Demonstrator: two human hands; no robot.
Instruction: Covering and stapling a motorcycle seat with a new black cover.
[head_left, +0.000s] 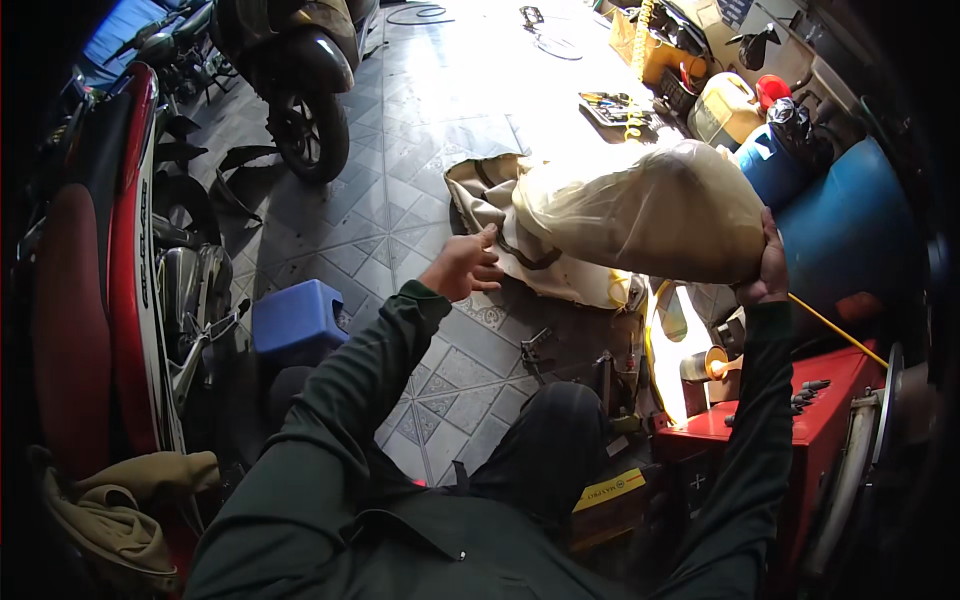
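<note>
Nearest: worker's bent knee [545, 425], with a yellow-topped box [612, 492] beside it. Right of that, a red cabinet [835, 390] with small dark metal parts [803, 398] loose on top. Tip risk: a low swing of the right forearm could sweep those off.

Blue plastic stool [297, 318] at left, small metal tool [535, 350] on the tiles.

Left hand [462, 270]: fingers spread, gripping nothing visible, just beside the loose fabric. Right hand [770, 268]: clamped on the right end of the cream padded form [650, 210]; finger placement underneath hidden, can't tell how deep the hold is.

Form is up in front of the worker, right of centre, long axis roughly left to right, shiny film-like surface. Main risk: held at one end only, so weight at the far end could twist it out, worse if that surface is slick.

Loose fabric flap [490, 205] trails off its left side. Can't tell if it touches floor; if so, dirt or a snag is likely.

Beyond: blue drum [860, 225] near the right hand, bump hazard on a wide turn. Farther, tool tray [612, 108], yellow coiled hose [640, 60], scooter wheel [312, 135]. Glare washes out detail up there.
</note>
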